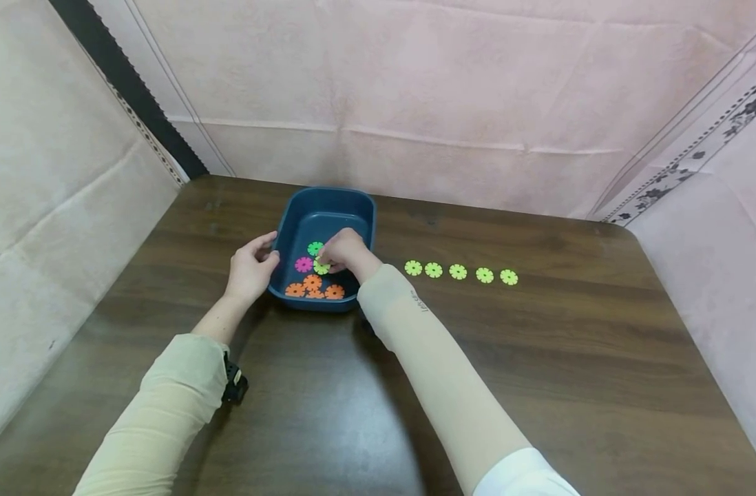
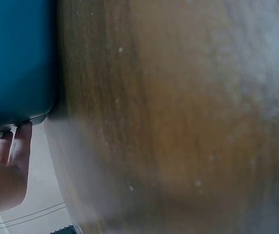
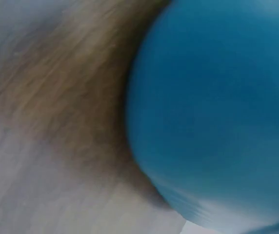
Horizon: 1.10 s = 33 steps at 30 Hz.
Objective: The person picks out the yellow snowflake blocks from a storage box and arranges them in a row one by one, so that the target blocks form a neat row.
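Note:
A blue plastic tray (image 1: 325, 303) holds small notched, flower-like discs. Inside are a bright green disc (image 1: 315, 249), a magenta disc (image 1: 303, 264), a yellow-green disc (image 1: 321, 268) and several orange discs (image 1: 312, 282). My left hand (image 1: 249, 269) touches the tray's left side, thumb and fingertips at the rim; the left wrist view shows its straight fingers (image 2: 22, 144) against the outer wall. Reaching in over the right rim, my right hand (image 1: 347, 249) has curled fingers and pinches at the yellow-green disc, partly hiding it. In the right wrist view, the blue tray wall (image 3: 217, 107) hides that hand.
To the right of the tray, several yellow-green discs (image 1: 458, 272) lie in a spaced row on the brown wooden table (image 1: 570, 358). Pale cloth panels (image 1: 415, 83) enclose the back and sides. Under my left forearm sits a black wrist device (image 1: 234, 382).

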Available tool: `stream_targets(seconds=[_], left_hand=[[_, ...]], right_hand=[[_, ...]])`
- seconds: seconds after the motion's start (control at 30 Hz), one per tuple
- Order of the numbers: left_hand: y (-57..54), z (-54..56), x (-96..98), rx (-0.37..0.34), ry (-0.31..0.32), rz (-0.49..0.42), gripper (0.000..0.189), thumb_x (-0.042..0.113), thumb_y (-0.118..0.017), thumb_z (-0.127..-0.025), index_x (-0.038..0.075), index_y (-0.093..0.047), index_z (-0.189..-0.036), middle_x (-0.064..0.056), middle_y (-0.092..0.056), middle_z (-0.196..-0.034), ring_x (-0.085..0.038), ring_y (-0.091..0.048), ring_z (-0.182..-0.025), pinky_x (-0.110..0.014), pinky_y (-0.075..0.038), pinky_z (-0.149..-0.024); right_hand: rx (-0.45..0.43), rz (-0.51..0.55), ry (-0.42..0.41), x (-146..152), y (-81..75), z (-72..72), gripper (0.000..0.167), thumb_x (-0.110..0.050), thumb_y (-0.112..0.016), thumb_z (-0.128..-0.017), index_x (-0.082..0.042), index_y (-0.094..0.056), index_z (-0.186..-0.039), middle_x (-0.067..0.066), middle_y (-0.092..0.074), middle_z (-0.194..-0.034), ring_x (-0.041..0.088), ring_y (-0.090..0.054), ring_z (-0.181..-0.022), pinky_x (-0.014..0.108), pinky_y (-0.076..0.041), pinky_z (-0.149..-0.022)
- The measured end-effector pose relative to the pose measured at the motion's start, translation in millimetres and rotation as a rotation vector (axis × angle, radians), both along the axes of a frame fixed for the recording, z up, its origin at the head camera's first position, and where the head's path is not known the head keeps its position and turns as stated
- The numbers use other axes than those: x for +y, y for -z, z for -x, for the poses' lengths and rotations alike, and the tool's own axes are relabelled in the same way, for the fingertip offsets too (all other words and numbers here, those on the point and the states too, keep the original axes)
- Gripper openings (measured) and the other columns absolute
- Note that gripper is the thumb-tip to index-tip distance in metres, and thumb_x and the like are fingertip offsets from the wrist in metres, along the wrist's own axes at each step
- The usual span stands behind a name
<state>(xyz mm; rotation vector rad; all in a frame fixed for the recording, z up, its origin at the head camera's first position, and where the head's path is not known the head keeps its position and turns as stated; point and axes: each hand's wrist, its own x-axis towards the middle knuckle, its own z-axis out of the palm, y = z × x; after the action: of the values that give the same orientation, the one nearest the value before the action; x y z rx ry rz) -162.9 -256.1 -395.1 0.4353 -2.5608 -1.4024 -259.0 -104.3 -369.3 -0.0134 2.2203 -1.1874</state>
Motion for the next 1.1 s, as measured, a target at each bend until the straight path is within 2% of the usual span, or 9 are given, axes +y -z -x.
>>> stream_targets(seconds=[0.17,0.37,0.43,0.57,0.67,0.77,0.93,1.1], left_hand=[[-1.1,-0.5,-0.6,-0.007,0.005,-0.009,0.044,0.011,-0.048,-0.095,0.007,-0.045,-0.138,-0.021,-0.053,-0.131,-0.031,-0.054,-0.103,-0.047,-0.049,-0.093],[-2.6,-0.7,0.3,-0.002,0.004,-0.003,0.044,0.011,-0.048,-0.094,0.006,-0.046,-0.138,-0.022,-0.054,-0.13,-0.03,-0.054,-0.104,-0.047,-0.049,-0.094],[-2.5,-0.4,0.4,0.001,0.003,-0.001,0.044,0.011,-0.048,-0.094,0.006,-0.046,-0.138,-0.022,-0.054,-0.13,-0.03,-0.054,-0.104,-0.047,-0.049,-0.095],[-1.3,-0.4,-0.1,0.003,0.003,0.003,0.043,0.011,-0.048,-0.094,0.006,-0.046,-0.138,-0.022,-0.054,-0.129,-0.03,-0.054,-0.104,-0.046,-0.049,-0.094],[-0.6,-0.5,-0.4,0.003,0.001,0.01,0.043,0.011,-0.048,-0.094,0.005,-0.047,-0.137,-0.022,-0.055,-0.129,-0.029,-0.054,-0.103,-0.046,-0.049,-0.094],[-0.8,-0.6,-0.1,0.007,0.001,0.016,0.043,0.011,-0.048,-0.094,0.005,-0.047,-0.137,-0.022,-0.055,-0.128,-0.029,-0.054,-0.103,-0.046,-0.049,-0.093],[-1.9,-0.9,1.1,0.004,-0.001,0.017,0.043,0.011,-0.048,-0.094,0.005,-0.046,-0.137,-0.022,-0.055,-0.129,-0.029,-0.054,-0.104,-0.046,-0.049,-0.093],[-1.0,-0.8,1.2,0.0,-0.001,0.016,0.043,0.011,-0.048,-0.095,0.006,-0.046,-0.138,-0.021,-0.055,-0.129,-0.03,-0.055,-0.104,-0.047,-0.049,-0.094]], right_hand=[[-0.071,0.115,-0.008,4,-13.6,-1.6,0.014,-0.003,-0.069,-0.081,0.0,-0.07,-0.095,0.01,-0.063,-0.089,0.016,-0.054,-0.066,0.025,-0.057,-0.066],[-0.13,0.228,-0.035,15,-25.6,1.5,0.016,-0.004,-0.066,-0.084,0.001,-0.069,-0.099,0.011,-0.067,-0.094,0.016,-0.057,-0.07,0.025,-0.057,-0.073],[-0.136,0.25,-0.042,19,-28.4,4.1,0.018,-0.004,-0.066,-0.084,0.001,-0.069,-0.101,0.011,-0.067,-0.093,0.015,-0.057,-0.069,0.026,-0.057,-0.073],[-0.158,0.278,-0.036,31,-32.7,10.4,0.025,-0.005,-0.065,-0.085,0.001,-0.067,-0.109,0.011,-0.065,-0.093,0.015,-0.058,-0.068,0.03,-0.055,-0.083],[-0.184,0.299,-0.015,41,-35.0,16.6,0.029,-0.006,-0.065,-0.085,0.0,-0.065,-0.113,0.011,-0.064,-0.094,0.015,-0.06,-0.071,0.032,-0.052,-0.092],[-0.199,0.328,0.013,53,-38.5,22.1,0.031,-0.006,-0.065,-0.085,-0.001,-0.064,-0.115,0.01,-0.064,-0.097,0.015,-0.061,-0.074,0.032,-0.05,-0.094],[-0.21,0.377,0.031,73,-45.1,29.0,0.035,-0.006,-0.063,-0.087,-0.003,-0.061,-0.122,0.009,-0.062,-0.101,0.014,-0.061,-0.078,0.027,-0.054,-0.086],[-0.206,0.435,0.036,95,-48.1,34.1,0.038,-0.003,-0.058,-0.089,0.001,-0.055,-0.127,0.006,-0.061,-0.09,0.012,-0.06,-0.073,0.02,-0.055,-0.067]])
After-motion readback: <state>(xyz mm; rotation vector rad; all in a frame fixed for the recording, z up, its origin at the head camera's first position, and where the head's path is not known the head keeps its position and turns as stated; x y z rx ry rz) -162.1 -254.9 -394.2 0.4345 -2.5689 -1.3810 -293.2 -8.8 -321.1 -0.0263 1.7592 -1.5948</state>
